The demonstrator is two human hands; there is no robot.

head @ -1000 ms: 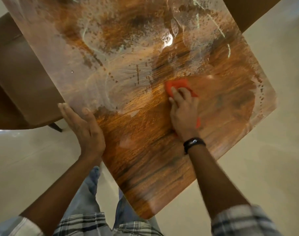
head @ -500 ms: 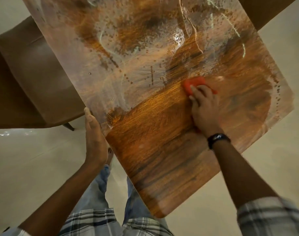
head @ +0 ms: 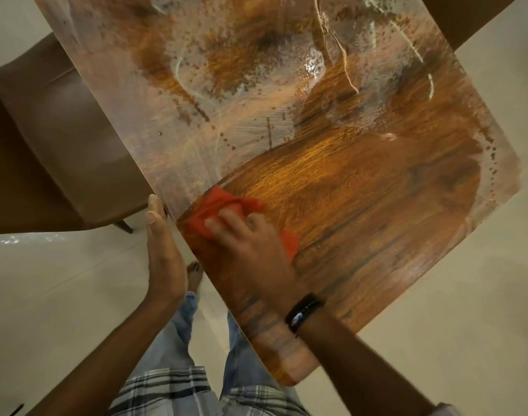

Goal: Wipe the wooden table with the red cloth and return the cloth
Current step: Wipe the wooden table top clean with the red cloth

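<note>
One table (head: 362, 205), one cloth (head: 214, 205), two hands (head: 163, 259) (head: 256, 244)

Wooden table (head: 362, 223), wet streaks across the far half, red cloth (head: 214, 205) lying near its left edge

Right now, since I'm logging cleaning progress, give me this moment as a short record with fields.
Table: wooden table, near part looks wiped, far part streaked with wet film
Cloth: red cloth, on the table near its left edge
Right hand: right hand presses the cloth, fingers fairly straight
Left hand: left hand, fingers straight, against the table's edge
Nearby: brown chair left of the table
Progress: wiping under way; cloth not yet returned
</note>
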